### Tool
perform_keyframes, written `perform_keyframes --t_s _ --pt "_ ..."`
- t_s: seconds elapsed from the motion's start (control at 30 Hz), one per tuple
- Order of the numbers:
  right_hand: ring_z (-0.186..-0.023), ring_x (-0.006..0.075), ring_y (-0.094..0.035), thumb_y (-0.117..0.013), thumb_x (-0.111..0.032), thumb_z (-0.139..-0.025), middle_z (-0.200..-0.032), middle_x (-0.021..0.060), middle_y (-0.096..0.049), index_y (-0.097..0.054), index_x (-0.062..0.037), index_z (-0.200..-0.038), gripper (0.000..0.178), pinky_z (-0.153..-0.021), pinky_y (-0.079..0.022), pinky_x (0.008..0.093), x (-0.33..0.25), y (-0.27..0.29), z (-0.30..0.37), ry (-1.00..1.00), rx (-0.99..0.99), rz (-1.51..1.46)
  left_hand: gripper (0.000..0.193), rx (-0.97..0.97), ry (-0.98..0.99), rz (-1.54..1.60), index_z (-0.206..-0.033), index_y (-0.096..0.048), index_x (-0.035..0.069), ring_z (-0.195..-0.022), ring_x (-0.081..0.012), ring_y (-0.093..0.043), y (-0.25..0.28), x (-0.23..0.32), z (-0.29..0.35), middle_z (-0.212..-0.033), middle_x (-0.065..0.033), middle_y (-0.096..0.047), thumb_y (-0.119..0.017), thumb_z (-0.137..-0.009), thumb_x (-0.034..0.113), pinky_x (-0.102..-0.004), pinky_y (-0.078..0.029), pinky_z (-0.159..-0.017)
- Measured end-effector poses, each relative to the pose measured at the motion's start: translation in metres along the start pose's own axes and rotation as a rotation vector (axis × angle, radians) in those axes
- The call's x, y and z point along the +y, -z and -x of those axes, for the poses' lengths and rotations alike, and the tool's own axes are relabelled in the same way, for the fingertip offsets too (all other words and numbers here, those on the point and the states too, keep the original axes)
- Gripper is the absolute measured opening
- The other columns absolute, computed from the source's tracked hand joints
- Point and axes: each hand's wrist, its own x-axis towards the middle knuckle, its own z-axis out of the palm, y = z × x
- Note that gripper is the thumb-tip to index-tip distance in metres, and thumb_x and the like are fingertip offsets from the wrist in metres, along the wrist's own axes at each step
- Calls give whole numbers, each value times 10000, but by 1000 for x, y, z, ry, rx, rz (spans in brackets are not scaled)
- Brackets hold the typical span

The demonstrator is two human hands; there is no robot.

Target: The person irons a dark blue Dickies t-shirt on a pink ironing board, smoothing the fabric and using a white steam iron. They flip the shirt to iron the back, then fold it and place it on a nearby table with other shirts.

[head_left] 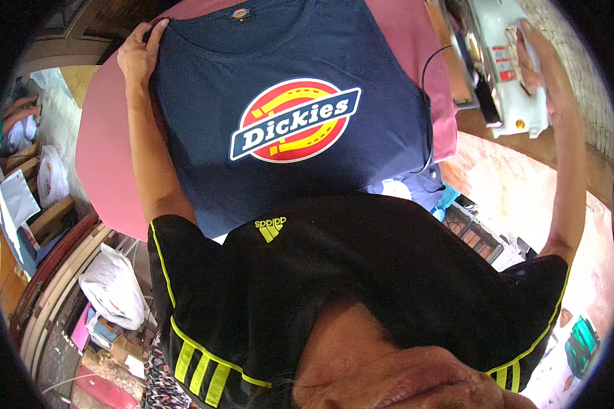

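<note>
You have a pink-covered bench (106, 150) in a cluttered workplace. Your left grip (136, 58) is pinched on the far left shoulder corner of the navy shirt (198, 129). Your right grip (547, 65) is closed around the white iron (508, 82); motion blur affects it, and whether it touches a surface cannot be told. It is to the right of the shirt, apart from it. The shirt lies spread on the bench before you, neckline away from you, red-and-yellow emblem (297, 119) facing up. A black cord (423, 85) curves along the shirt's right edge. Beyond the bench to your left, you have a stuffed white bag (116, 286); low on your right, a green item (581, 346).
</note>
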Motion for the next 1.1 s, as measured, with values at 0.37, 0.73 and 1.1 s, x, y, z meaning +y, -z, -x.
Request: perform_keyframes --t_s 0.37,0.73,1.1 --pt "-516 143 -517 -615 -334 -1004 -670 58 -561 -606 -59 -1094 289 -477 -397 276 6 -132 -61 286 -236 -1 502 68 -51 112 -953 -749 82 -765 -338 -706 -8 -7 -5 -795 -172 -714 -730 -858 575 -421 -543 -741" --pt "-810 404 -648 -740 -295 -874 -849 172 -617 -580 -44 -1003 325 -665 -482 458 10 -153 -77 1031 -618 926 328 49 -47 146 -865 -660 -7 -720 -235 -605 19 37 13 -755 -148 -615 -721 -929 308 -377 -472 -682" --pt "-812 391 -686 -751 -287 -876 -879 192 -667 -604 -30 -1032 335 -668 -505 431 -31 -248 -66 1304 -699 819 376 23 53 237 -731 -563 -2 -651 -108 -434 15 18 7 -643 -28 -479 -745 -920 267 -331 -394 -580"
